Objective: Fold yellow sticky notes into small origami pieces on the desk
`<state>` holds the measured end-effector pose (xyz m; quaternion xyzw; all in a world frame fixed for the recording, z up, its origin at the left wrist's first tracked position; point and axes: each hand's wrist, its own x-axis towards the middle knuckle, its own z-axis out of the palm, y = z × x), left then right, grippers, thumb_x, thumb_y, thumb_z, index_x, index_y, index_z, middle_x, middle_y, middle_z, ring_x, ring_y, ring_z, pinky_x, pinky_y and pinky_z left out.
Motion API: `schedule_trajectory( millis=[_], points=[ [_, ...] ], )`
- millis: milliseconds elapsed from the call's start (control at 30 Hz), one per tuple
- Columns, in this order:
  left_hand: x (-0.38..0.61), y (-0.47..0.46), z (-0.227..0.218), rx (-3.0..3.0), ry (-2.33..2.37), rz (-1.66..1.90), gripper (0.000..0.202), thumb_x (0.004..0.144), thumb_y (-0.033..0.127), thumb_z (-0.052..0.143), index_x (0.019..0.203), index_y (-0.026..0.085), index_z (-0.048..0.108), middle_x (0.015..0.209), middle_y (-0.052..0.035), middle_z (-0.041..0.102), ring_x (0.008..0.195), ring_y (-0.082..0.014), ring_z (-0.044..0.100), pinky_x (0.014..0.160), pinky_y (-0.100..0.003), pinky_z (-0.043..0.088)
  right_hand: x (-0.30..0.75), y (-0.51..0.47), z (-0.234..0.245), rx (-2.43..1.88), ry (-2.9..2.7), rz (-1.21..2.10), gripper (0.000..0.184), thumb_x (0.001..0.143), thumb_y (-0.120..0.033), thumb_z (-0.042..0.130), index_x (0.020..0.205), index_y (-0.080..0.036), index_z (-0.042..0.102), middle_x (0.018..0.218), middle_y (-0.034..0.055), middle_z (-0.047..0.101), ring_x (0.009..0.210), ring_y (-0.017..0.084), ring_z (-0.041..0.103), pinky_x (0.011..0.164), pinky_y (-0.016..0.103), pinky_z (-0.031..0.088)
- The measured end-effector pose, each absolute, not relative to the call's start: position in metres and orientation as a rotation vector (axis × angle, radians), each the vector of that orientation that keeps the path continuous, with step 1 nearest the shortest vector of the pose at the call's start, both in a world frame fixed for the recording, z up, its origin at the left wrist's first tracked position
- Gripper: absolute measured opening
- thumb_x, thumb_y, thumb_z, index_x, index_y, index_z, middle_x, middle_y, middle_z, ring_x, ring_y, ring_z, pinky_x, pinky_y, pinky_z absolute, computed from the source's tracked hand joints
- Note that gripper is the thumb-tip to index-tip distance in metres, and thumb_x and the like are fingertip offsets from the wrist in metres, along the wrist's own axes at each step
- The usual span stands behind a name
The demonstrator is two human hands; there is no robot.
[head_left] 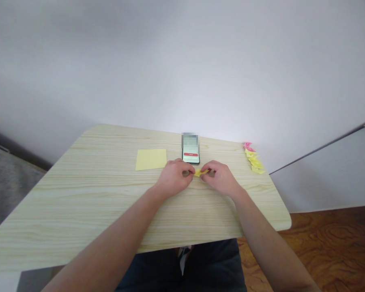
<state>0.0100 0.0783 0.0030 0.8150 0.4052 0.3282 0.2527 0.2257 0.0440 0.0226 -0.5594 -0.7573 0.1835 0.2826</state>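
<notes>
Between my two hands is a small folded piece of yellow paper (198,173), just in front of the phone. My left hand (174,177) pinches its left end between thumb and fingers. On the opposite end, my right hand (219,177) has closed its thumb and fingertips in the same way. The fingers cover much of the paper, so its exact folded shape is hard to make out. A flat stack or sheet of yellow paper (151,159) lies on the table beyond my left hand.
A phone (190,149) with a lit screen lies near the wall (182,73). Several folded yellow papers (254,162) and a pink one (247,146) line the right edge of the wood-grain table (88,190). My legs are under the front edge.
</notes>
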Motion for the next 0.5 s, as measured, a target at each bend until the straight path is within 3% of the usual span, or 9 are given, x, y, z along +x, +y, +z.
schedule_trajectory(
  millis=[167,500],
  points=[
    [0.012,0.075,0.006,2.260,1.081,0.853,0.019,0.082,0.021,0.062,0.089,0.025,0.079,0.090,-0.0032,0.075,0.094,-0.0226,0.067,0.085,-0.035,0.052,0.228,0.028,0.014,-1.458,-2.046,0.287,0.015,0.080,-0.014,0.070,0.089,-0.025,0.074,0.106,0.0050,0.069,0.103,0.023,0.064,0.095,0.040,0.051],
    [0.013,0.077,0.002,2.256,1.039,0.837,0.019,0.085,0.023,0.060,0.089,0.025,0.078,0.092,-0.0026,0.076,0.095,-0.0221,0.066,0.088,-0.035,0.051,0.227,0.015,0.009,-1.447,-2.164,0.062,0.017,0.088,-0.016,0.066,0.094,-0.028,0.077,0.122,0.0076,0.062,0.113,0.027,0.055,0.097,0.045,0.048]
  ],
)
